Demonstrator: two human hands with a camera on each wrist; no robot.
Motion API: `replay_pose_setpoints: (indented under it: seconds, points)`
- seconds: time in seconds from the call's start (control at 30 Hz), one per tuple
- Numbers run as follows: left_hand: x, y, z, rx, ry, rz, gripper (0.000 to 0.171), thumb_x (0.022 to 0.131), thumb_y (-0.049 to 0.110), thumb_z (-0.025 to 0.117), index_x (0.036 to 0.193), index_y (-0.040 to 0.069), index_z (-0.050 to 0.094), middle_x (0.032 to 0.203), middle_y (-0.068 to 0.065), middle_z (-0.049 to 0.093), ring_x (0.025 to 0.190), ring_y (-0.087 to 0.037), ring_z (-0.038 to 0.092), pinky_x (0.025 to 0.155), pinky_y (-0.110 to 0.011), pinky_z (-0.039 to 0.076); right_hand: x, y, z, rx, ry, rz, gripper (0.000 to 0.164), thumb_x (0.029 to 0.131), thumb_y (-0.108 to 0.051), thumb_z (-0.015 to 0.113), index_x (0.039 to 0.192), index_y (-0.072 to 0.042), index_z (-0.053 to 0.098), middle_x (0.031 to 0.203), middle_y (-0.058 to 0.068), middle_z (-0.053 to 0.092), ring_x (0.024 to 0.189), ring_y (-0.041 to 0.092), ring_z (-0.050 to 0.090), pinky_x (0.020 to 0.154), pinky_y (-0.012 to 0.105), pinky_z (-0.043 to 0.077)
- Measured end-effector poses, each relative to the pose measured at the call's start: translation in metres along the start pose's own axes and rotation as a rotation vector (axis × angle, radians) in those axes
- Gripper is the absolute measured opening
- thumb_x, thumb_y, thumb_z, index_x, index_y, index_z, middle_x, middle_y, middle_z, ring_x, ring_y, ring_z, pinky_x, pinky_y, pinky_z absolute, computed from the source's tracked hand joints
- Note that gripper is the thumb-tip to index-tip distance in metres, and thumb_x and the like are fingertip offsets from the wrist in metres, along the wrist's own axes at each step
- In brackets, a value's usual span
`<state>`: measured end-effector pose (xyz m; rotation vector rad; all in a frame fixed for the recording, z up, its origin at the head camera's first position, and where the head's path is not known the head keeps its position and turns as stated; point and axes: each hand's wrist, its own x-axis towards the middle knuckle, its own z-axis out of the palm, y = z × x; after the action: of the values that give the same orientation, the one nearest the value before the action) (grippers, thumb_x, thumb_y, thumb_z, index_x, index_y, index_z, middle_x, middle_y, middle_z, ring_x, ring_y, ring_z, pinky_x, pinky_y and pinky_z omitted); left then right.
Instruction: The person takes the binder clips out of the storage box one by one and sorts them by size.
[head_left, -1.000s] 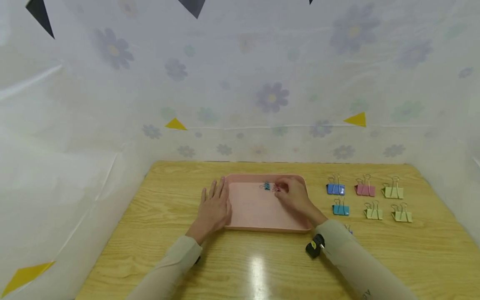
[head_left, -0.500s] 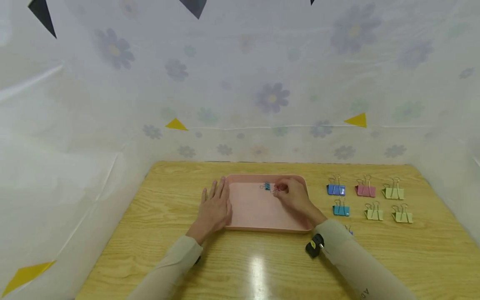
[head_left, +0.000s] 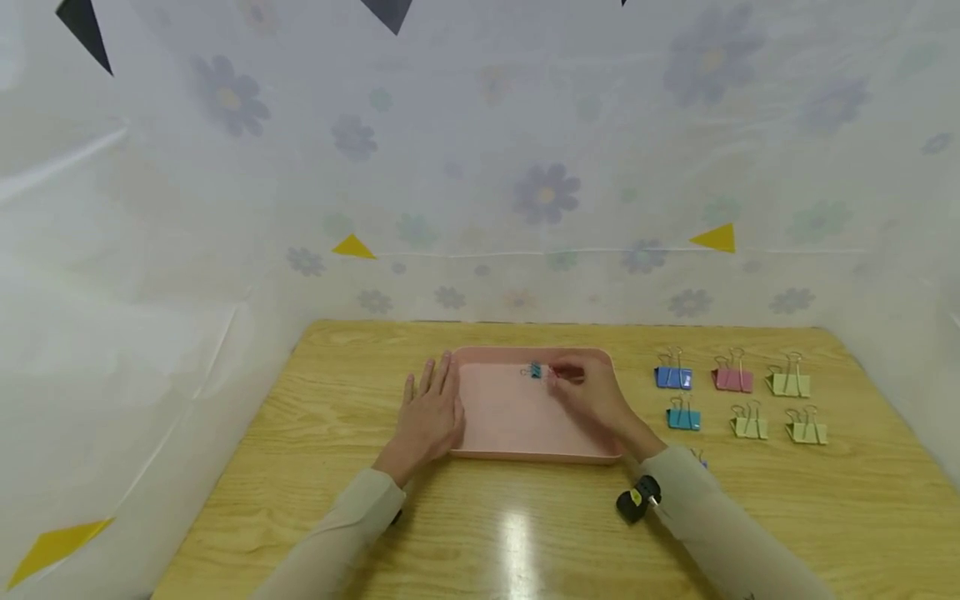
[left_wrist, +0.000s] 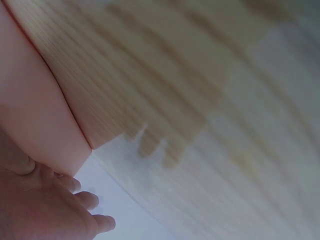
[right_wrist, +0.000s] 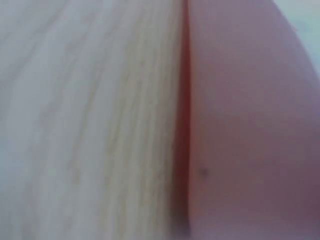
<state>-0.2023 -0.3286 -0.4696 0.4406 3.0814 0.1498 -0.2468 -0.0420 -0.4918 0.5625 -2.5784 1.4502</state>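
Observation:
A shallow pink tray (head_left: 510, 457) lies on the wooden table in the head view. Inside, near its back wall, sits a small teal binder clip (head_left: 536, 370). Just right of that clip, my right hand (head_left: 596, 396) pinches a small pink binder clip (head_left: 551, 374) at its fingertips, which partly hide it. My left hand (head_left: 429, 421) rests along the tray's left side with its fingers straight. The left wrist view has the left hand (left_wrist: 45, 205) against the tray's outer wall (left_wrist: 40, 95). Only the tray wall (right_wrist: 250, 120) and blurred table show in the right wrist view.
Right of the tray stand larger binder clips in rows: blue (head_left: 673, 377), dark pink (head_left: 732, 379), pale green (head_left: 788, 384) and teal (head_left: 683, 418), with two more pale green ones. A small blue clip (head_left: 701, 459) is partly behind the right sleeve. A flower-printed sheet (head_left: 480, 208) hangs behind the table.
The right wrist has shifted slightly right, while the fingertips stay at the small pink clip beside the teal one. The left hand has not moved.

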Motion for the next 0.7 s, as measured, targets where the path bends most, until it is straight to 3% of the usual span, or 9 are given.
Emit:
replay_pose_setpoints:
  seconds: [0.43,0.7]
  points:
    - [0.0,0.0,0.001,-0.001,-0.008,-0.005,0.06,0.11,0.025,0.03,0.164,0.002,0.017,0.171,-0.012,0.012,0.156,-0.037,0.015,0.121,-0.062,0.016,-0.015,-0.019,-0.016,0.094,0.025,0.025,0.034,0.093,-0.01,0.077,0.125,-0.001,0.072,0.113,0.012,0.071,0.101,0.028,0.069,0.089,0.046,0.058]
    - [0.001,-0.001,0.0,-0.004,0.002,0.002,0.06,0.11,0.024,0.031,0.164,0.001,0.018,0.171,-0.013,0.013,0.155,-0.038,0.016,0.12,-0.062,0.017,-0.029,-0.026,-0.024,0.118,0.048,0.093,0.035,0.094,-0.021,0.077,0.125,-0.006,0.07,0.111,0.006,0.072,0.099,0.022,0.07,0.08,0.029,0.058]
